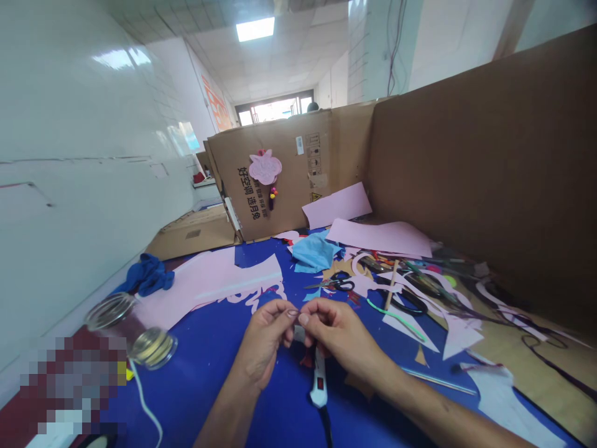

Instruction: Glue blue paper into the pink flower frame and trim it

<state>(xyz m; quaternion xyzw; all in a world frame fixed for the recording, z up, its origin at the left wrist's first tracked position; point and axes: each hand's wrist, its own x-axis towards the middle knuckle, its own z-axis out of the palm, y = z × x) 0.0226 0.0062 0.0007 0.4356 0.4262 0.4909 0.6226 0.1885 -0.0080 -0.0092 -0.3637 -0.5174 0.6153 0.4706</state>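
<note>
My left hand (272,333) and my right hand (336,328) meet fingertip to fingertip above a blue tabletop (205,392). Both are closed in a pinch, thumb against forefinger, and whatever lies between them is too small to make out. Just below my right hand is a white corded tool (319,381) with a small red window or switch and a black cord; its upper end is hidden by the hand. Beyond my fingers lie black-handled scissors (342,282) and a light-blue cloth-like piece (316,251).
Pink paper sheets (208,280) lie at the left, beside a glass jar (112,317) and a dark-blue cloth (148,275). Paper scraps, a green pipe cleaner (397,319) and a silver rod (438,381) clutter the right. Cardboard walls (289,180) rise behind, bearing a pink ornament (265,168).
</note>
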